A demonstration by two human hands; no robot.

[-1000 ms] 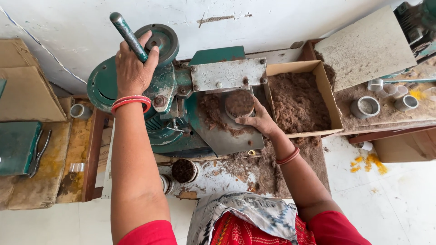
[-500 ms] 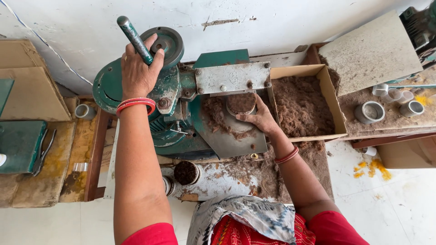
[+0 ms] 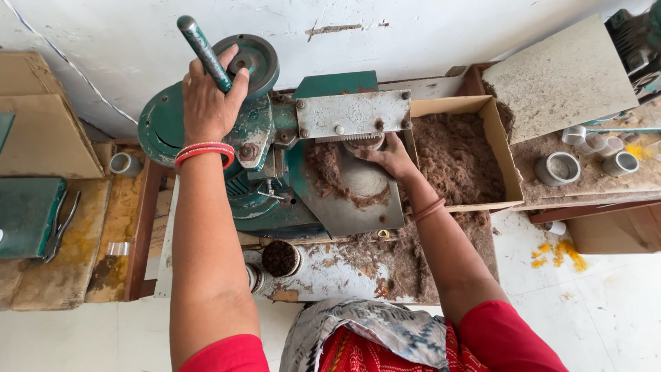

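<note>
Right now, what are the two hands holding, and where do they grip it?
The left hand is wrapped around the lower part of the green lever handle. The right hand reaches under the press plate; what it holds there is hidden.

The right hand's fingers (image 3: 375, 153) vanish beneath the grey metal plate (image 3: 352, 114), concealing whatever they hold; the frame's right edge crops the green machine (image 3: 637, 38) and small metal cups (image 3: 620, 163).
</note>
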